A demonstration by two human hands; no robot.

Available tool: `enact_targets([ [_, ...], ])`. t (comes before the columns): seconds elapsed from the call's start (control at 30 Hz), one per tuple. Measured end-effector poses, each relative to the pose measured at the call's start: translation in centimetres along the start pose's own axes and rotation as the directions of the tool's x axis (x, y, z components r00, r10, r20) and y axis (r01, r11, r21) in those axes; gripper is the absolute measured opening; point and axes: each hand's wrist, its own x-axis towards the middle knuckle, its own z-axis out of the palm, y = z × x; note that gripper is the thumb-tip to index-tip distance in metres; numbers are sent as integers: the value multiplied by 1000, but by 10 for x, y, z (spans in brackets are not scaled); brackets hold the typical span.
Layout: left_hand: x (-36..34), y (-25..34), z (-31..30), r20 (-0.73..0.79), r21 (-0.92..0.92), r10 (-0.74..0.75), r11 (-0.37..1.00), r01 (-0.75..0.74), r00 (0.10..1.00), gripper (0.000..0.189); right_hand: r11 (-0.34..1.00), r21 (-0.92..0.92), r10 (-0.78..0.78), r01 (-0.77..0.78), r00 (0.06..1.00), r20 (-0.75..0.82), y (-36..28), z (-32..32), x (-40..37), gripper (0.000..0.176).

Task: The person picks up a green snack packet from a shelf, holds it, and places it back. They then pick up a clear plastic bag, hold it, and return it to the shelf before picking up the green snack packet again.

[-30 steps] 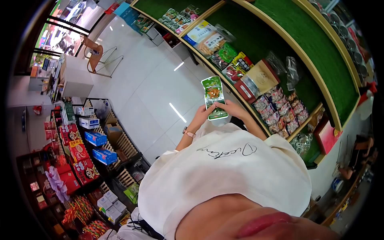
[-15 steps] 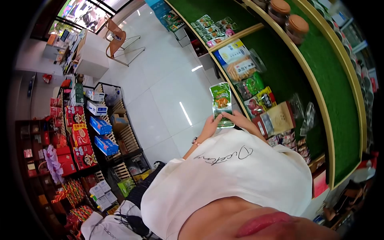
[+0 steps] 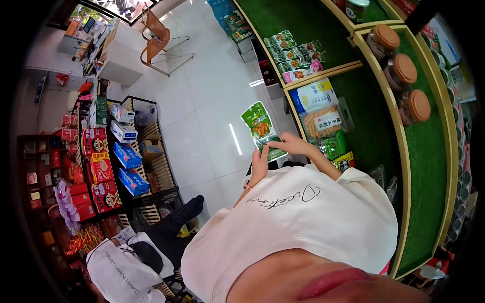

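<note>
- The green packet (image 3: 261,127) is held up in front of the white shirt (image 3: 298,222), its pictured face showing, over the pale tiled floor (image 3: 212,111).
- The left hand (image 3: 259,164) grasps the packet's lower edge, its thumb on the front; a watch (image 3: 246,184) circles that wrist.
- The right hand (image 3: 295,144) pinches the packet's lower right side.
- Taking the packet as the dial's centre, small green pouches (image 3: 289,53) lie in rows at 1 o'clock, on the green-lined shelf (image 3: 376,108).
- At 2 o'clock, a blue-and-white bag (image 3: 312,96) lies there, and farther off 3 orange-lidded jars (image 3: 402,70) stand in a line.
- At 3 o'clock is a clear bag of sticks (image 3: 322,122).
- At 10 o'clock stands a brown chair (image 3: 157,39) with metal legs.
- Between 8 and 9 o'clock are blue boxes (image 3: 130,169) and red packages (image 3: 100,167).
- Between 7 and 8 o'clock is another person (image 3: 118,270) in white.
</note>
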Motion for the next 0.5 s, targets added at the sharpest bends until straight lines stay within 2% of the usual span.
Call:
enact_targets([
  [0.07, 20, 2, -6, -36, 23, 23, 999, -22, 999, 26, 997, 78, -25, 27, 1000, -17, -6, -4, 21, 54],
  [0.17, 65, 5, -22, 29, 27, 12, 1000, -13, 1000, 27, 992, 2, -126, 126, 990, -64, -16, -21, 59, 55],
  [0.23, 94, 23, -27, 67, 14, 44, 999, -45, 997, 26, 997, -82, -17, 10, 997, -77, -14, -28, 90, 50],
  [0.3, 123, 36, -35, 43, -42, 35, 999, -33, 998, 24, 990, -129, -80, 65, 990, -117, -21, -38, 117, 47],
  [0.4, 169, 70, -55, 85, 37, 115, 992, -118, 990, 25, 971, 127, -164, 201, 954, -251, -43, -37, 162, 43],
  [0.43, 184, 84, -61, 106, 28, 93, 995, -97, 990, 25, 985, 66, -139, 161, 957, -254, -60, -43, 172, 39],
  [0.5, 211, 109, -78, 156, 23, 33, 999, -38, 987, 26, 982, 81, -140, 172, 943, -302, -77, -47, 197, 38],
])
